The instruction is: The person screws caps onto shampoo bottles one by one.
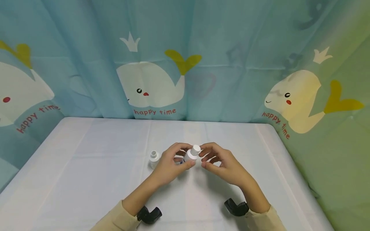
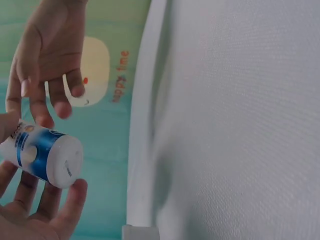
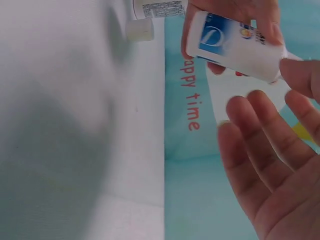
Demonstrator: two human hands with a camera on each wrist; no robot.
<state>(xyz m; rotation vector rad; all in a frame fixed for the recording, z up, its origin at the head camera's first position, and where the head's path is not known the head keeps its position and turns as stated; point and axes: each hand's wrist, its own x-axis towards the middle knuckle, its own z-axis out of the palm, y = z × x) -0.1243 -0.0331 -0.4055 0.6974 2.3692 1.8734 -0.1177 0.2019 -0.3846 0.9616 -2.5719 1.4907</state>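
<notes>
Above the middle of the white-covered table (image 1: 86, 166), the left hand (image 1: 170, 165) grips a small white bottle (image 1: 189, 156) with a blue label, fingers curled round its body, holding it tilted in the air; the right hand (image 1: 222, 163) has thumb and forefinger at the bottle's white cap (image 1: 196, 149), its other fingers loosely spread. A second small bottle (image 1: 154, 158), uncapped, stands on the table just left of the left hand; behind hangs a blue whale-print curtain (image 1: 150, 83).
</notes>
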